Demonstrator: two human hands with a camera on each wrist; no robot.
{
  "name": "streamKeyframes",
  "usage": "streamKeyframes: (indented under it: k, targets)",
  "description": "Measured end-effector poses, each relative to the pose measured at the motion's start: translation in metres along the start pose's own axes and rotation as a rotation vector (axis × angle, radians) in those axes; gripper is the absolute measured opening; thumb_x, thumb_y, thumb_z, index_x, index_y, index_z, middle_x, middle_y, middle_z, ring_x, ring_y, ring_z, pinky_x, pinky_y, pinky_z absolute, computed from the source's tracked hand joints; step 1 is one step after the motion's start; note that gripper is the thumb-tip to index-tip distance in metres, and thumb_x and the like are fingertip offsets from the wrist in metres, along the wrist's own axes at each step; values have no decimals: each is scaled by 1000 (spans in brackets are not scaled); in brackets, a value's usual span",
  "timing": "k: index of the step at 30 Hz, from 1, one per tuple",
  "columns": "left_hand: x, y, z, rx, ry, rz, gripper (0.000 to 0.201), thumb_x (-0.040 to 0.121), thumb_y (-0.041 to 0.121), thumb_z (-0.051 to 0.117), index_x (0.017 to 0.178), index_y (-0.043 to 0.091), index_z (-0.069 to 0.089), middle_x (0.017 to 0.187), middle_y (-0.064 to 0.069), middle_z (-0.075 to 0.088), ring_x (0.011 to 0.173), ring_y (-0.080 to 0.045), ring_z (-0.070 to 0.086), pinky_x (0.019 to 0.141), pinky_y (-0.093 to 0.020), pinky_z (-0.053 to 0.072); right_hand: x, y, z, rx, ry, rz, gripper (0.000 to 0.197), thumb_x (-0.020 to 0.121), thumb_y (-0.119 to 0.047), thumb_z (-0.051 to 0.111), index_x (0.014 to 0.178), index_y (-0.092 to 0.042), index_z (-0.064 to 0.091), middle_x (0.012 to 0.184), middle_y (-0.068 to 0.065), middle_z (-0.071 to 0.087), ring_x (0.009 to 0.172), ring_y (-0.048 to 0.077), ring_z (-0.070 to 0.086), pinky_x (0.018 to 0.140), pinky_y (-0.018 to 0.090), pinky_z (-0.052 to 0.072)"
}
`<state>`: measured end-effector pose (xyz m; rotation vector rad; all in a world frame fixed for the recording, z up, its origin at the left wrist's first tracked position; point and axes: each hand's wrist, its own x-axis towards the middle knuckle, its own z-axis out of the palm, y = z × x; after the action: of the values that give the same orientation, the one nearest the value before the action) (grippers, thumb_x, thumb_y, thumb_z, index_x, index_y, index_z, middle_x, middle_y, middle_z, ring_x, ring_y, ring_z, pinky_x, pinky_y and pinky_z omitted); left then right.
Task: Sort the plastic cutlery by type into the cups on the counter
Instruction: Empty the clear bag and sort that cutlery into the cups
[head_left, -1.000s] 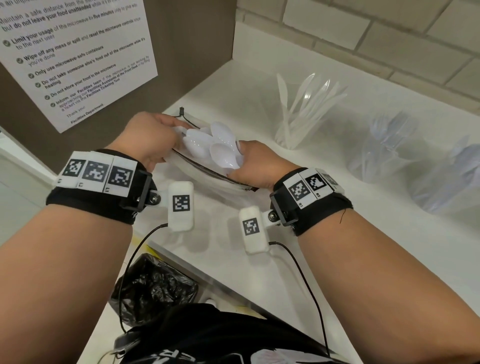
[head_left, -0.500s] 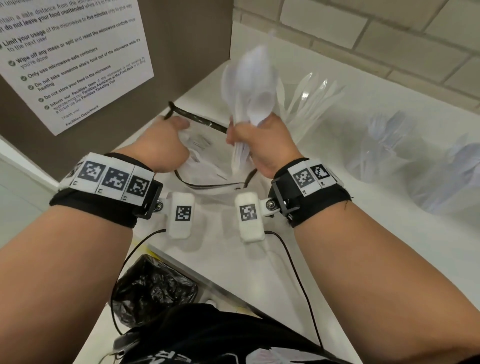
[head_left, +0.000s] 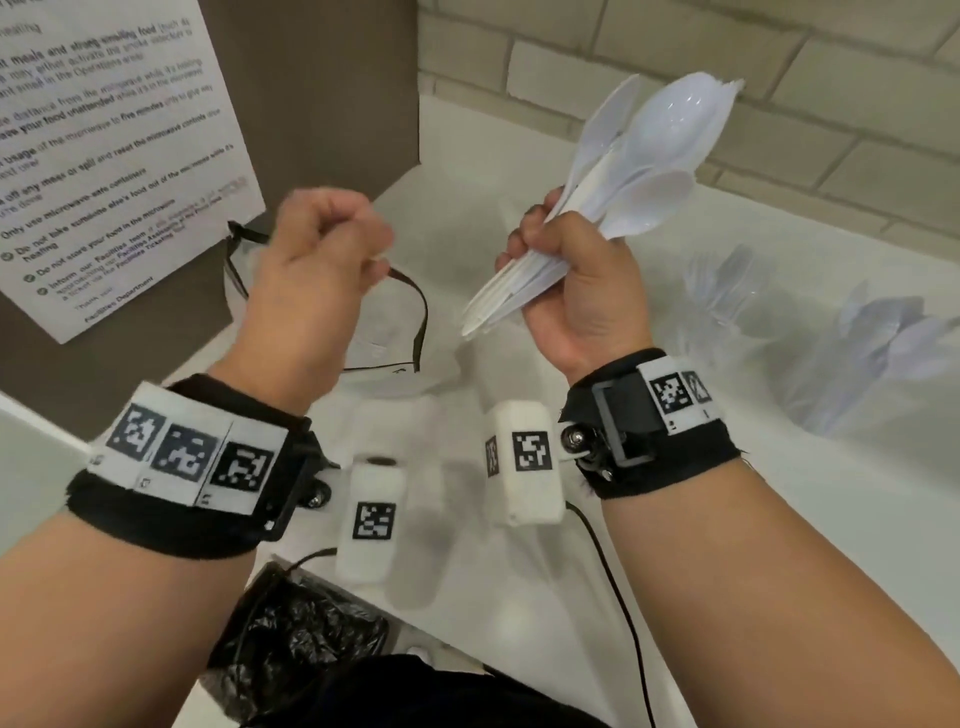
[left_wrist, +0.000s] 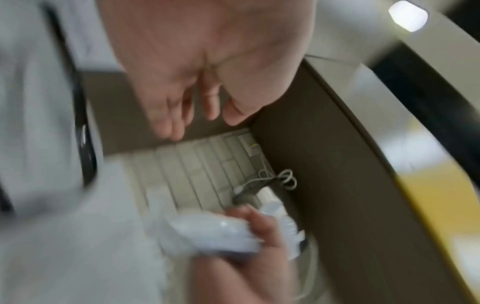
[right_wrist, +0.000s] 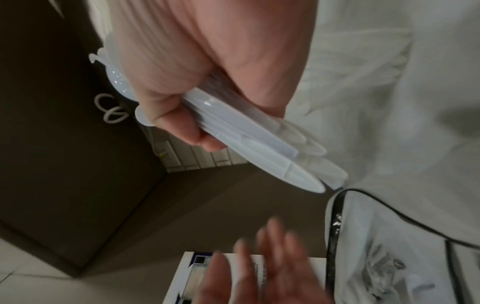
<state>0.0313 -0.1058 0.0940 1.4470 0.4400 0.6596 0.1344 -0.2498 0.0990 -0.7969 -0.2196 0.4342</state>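
My right hand (head_left: 576, 280) grips a bundle of white plastic spoons (head_left: 644, 171) by the handles, bowls up, raised above the counter. The right wrist view shows the spoon handles (right_wrist: 246, 142) sticking out past my curled fingers (right_wrist: 182, 123). My left hand (head_left: 322, 244) hovers beside it, blurred, over the clear bag with a black rim (head_left: 415, 322). In the left wrist view its fingers (left_wrist: 182, 107) hang loosely curled and hold nothing. Two clear cups stand at right, one with forks (head_left: 727, 291), the other (head_left: 872, 364) with blurred cutlery. A third cup is hidden behind the spoons.
A printed notice (head_left: 104, 156) hangs on the brown panel at left. The white counter (head_left: 727, 519) runs right along a brick wall (head_left: 675, 62). A bin with a black liner (head_left: 296, 639) sits below the counter's front edge.
My right hand lifted the spoon bundle out of the bag and up to chest height. My left hand left the bag and rose beside it.
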Motion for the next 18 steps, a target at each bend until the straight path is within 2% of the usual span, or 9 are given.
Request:
streamKeyframes:
  k: [1,3,5,8,10,12,15,16,18]
  targets:
    - [-1,-4,12,-236,-128,-241,18,84,34,57,93,18,58,99,-1,57,102,-21,57,92,-32,46,-2,-5,1,-17,-23,-21,23,66,9,51,82,-9,53,70,6,50,63,20,50,62,29,47]
    - [-2,-12,32,-452,-345,-683,43,94,42,44,110,5,60,114,-13,59,112,-33,56,104,-44,41,-8,-14,3,-100,-76,-73,25,66,9,51,85,-7,55,70,6,51,62,20,50,60,29,46]
    - [-6,-19,48,-565,-509,-877,62,98,46,33,131,-4,49,136,-24,51,125,-40,51,109,-51,36,-14,-22,2,-229,-129,-127,28,66,10,52,88,-6,58,69,8,52,62,21,50,60,30,46]
    - [-11,-22,68,-665,-591,-888,56,101,38,29,136,-1,47,139,-23,51,128,-38,50,112,-53,32,-25,-25,-10,-417,-164,-165,23,65,9,58,83,-4,60,69,12,54,66,26,53,65,35,46]
    - [-17,-23,80,-690,-617,-849,47,98,29,34,130,5,58,134,-17,57,124,-32,54,108,-51,38,-33,-22,-21,-518,-148,-145,22,64,7,64,84,4,58,70,12,57,68,25,57,66,35,49]
    - [-22,-25,87,-667,-677,-825,45,99,28,31,122,12,66,132,-12,60,121,-30,57,104,-51,42,-37,-18,-32,-594,-92,-112,28,63,3,67,88,10,58,71,14,59,70,25,60,65,35,51]
    - [-28,-21,91,-576,-751,-770,64,96,59,29,133,15,55,138,-11,50,129,-33,44,108,-54,30,-42,-21,-41,-611,-40,-94,20,64,-1,62,81,8,58,62,14,57,63,28,58,60,34,49]
    - [-27,-22,92,-563,-757,-699,79,88,70,35,132,7,51,131,-14,46,124,-34,41,105,-50,28,-43,-23,-43,-586,-47,-92,15,64,1,60,77,7,58,59,14,55,61,28,56,59,36,47]
    - [-26,-19,95,-476,-830,-511,95,77,71,54,124,-10,42,122,-19,37,113,-34,36,99,-48,27,-46,-27,-44,-555,-68,-79,8,63,3,57,71,4,56,55,11,54,57,26,54,57,35,46]
